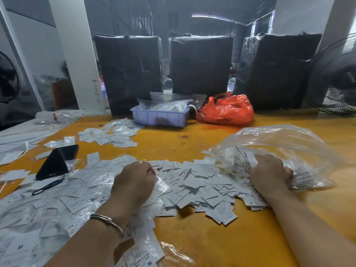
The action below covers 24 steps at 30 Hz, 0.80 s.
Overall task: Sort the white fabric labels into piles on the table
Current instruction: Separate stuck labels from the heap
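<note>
Hundreds of white labels (194, 182) lie loose on the yellow table (212, 237), one wide heap running from the near-left edge to the middle. Landmark: black phone (57, 160), propped on the heap's left part.

Left hand (134, 184), right of the phone, fingers curled down into the heap, pinching a clear sleeve (159, 187) and some labels. Bracelet (107, 220) on that wrist.

Right hand (269, 174), far right of the phone, fingers curled round a crumpled handful of a clear bag (285, 147); the bag has printed text and labels inside, its mouth facing the heap.

Small second pile (111, 135) of labels behind the phone, apart from the main heap.

Black loop tool (48, 186) just in front of the phone, lying on labels; can't tell what it is.

Further behind the phone and to the right: lilac tray (159, 117) holding clear packets, red bag (227, 110) beside it, touching or nearly so. Three black-wrapped boxes (200, 62) stand behind those at the table's far edge. Fan (335, 78) at the far right corner.
</note>
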Each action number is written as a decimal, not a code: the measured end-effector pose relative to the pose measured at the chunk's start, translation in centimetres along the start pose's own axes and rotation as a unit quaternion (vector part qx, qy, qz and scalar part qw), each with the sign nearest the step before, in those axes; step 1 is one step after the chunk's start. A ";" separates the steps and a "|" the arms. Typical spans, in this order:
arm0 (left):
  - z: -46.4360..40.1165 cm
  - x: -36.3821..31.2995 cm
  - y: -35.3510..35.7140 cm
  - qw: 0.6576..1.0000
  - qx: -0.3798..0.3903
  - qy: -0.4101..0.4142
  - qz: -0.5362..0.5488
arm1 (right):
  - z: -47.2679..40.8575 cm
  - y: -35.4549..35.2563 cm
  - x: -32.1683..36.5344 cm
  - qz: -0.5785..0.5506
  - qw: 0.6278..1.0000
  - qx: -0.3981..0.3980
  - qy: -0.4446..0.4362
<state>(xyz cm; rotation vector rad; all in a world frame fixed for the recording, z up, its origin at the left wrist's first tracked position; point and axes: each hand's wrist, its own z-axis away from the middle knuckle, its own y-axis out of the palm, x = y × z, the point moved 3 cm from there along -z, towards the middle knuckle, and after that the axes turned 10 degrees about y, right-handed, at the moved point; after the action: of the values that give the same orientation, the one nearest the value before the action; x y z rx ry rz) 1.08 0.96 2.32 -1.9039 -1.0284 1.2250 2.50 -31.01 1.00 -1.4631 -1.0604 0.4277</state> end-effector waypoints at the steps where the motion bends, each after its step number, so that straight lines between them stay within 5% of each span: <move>1: 0.0 0.0 0.2 0.999 0.017 0.002 -0.029 | -0.1 0.2 -0.1 0.000 1.000 -0.002 0.003; 5: 0.1 -0.1 0.7 0.995 0.042 0.005 -0.086 | -0.4 0.5 -0.4 -0.052 0.998 -0.014 0.031; 11: 0.5 -1.2 0.8 0.997 0.000 0.040 0.072 | -0.5 0.5 -0.9 -0.117 0.990 -0.029 0.073; 20: 0.6 -1.9 0.7 0.987 -0.030 0.104 0.120 | -0.4 -0.6 -0.5 -0.222 0.967 -0.118 0.039; 24: 0.5 -1.9 0.8 0.983 -0.036 0.123 0.130 | 0.2 -1.6 0.2 -0.345 0.928 -0.140 0.024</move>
<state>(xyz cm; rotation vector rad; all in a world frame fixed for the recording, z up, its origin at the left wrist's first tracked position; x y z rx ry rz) 0.34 -1.02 2.30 -2.2345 -0.7198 1.0658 1.87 -30.95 2.52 -1.2248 -1.5518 -0.2714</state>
